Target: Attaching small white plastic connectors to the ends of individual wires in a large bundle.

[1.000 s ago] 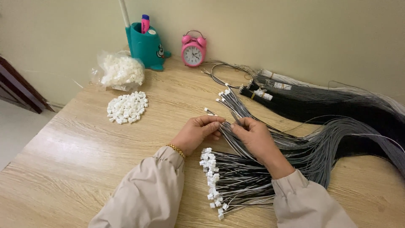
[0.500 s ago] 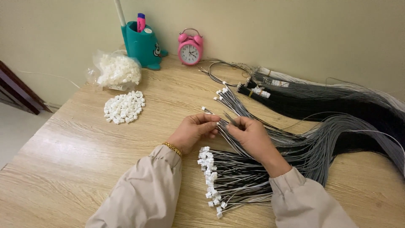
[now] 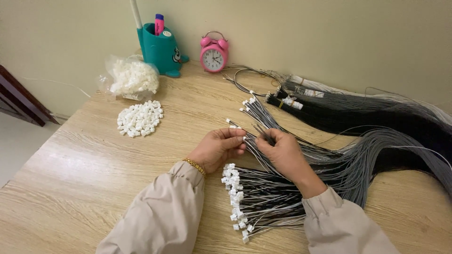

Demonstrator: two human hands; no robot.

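Note:
My left hand and my right hand meet at the middle of the wooden table. Both pinch thin grey and white wires at their ends, and the left fingertips hold a small white connector. Just below the hands lies a bundle of wires with white connectors fitted. A second fan of wire ends with connectors lies beyond the hands. A loose pile of white connectors sits to the far left, apart from both hands.
A clear bag of white connectors, a teal pen holder and a pink alarm clock stand along the wall. Long black and grey wire bundles cover the table's right side. The table's left edge drops to the floor.
Both hands stay together on the wire ends, with only small finger movement. The camera view has shifted slightly.

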